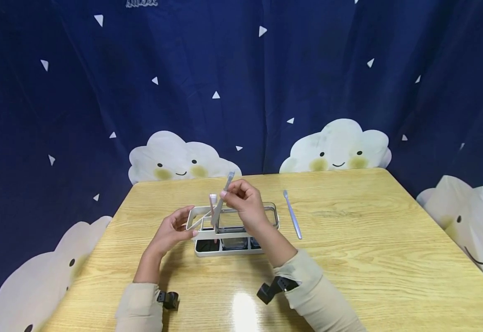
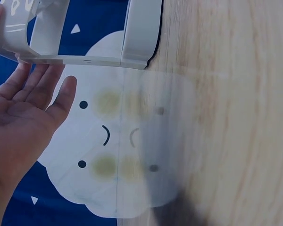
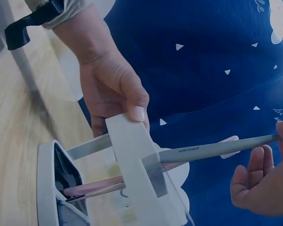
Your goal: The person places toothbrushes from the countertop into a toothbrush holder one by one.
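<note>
Your left grip point(image 1: 173, 234) holds white holder point(image 1: 225, 235) by left end; your right grip point(image 1: 248, 205) pinches grey toothbrush point(image 3: 193, 151), handle end at holder's top, depth hard to tell; pink toothbrush point(image 3: 96, 186) partly hidden behind.

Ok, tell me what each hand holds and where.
Right hand: grey toothbrush, by the neck just below its head. Left hand: white holder, by its upper tier's left end.

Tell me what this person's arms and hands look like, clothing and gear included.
The left hand and right hand wear no gloves. The left sleeve and right sleeve are plain beige, wrinkled near the cuffs. A small, blocky black left camera and right camera sit at the cuffs.
</note>
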Demonstrator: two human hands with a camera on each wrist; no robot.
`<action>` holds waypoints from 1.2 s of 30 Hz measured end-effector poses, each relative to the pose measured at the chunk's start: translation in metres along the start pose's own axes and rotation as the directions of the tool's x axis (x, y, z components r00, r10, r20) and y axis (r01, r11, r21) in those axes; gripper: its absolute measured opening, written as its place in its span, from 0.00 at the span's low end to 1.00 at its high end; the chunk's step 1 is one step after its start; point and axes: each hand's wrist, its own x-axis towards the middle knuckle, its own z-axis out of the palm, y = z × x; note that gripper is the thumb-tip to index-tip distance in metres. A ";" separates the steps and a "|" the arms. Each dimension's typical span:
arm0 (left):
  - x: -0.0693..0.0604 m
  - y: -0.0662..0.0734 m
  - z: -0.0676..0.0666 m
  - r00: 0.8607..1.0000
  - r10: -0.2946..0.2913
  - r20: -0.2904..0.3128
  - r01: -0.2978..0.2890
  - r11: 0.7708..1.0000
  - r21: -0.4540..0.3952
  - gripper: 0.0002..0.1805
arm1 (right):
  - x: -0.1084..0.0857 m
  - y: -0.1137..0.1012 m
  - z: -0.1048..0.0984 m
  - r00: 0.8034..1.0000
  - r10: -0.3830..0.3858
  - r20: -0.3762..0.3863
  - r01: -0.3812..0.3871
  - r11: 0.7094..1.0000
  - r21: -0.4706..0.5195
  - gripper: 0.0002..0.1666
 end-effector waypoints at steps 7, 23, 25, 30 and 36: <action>0.001 0.000 0.000 1.000 -0.014 -0.007 0.014 1.000 -0.007 0.38 | 0.001 0.006 0.002 1.000 0.000 0.003 0.000 0.998 -0.058 0.08; 0.001 0.005 0.002 0.999 -0.039 0.002 0.039 0.998 0.054 0.37 | -0.003 0.018 0.006 0.998 0.043 0.051 -0.028 0.964 -0.265 0.06; 0.001 0.005 0.002 0.999 -0.037 0.002 0.037 0.998 0.057 0.37 | -0.001 0.023 0.006 0.998 0.043 0.042 -0.030 0.960 -0.278 0.07; 0.001 0.006 0.003 1.000 -0.024 -0.002 0.024 0.998 0.060 0.37 | -0.002 0.027 0.006 0.998 0.056 0.023 -0.047 0.954 -0.295 0.07; -0.001 0.008 0.004 1.000 -0.013 0.002 0.013 0.998 0.065 0.37 | -0.002 0.032 0.005 0.997 0.079 0.025 -0.066 0.937 -0.344 0.06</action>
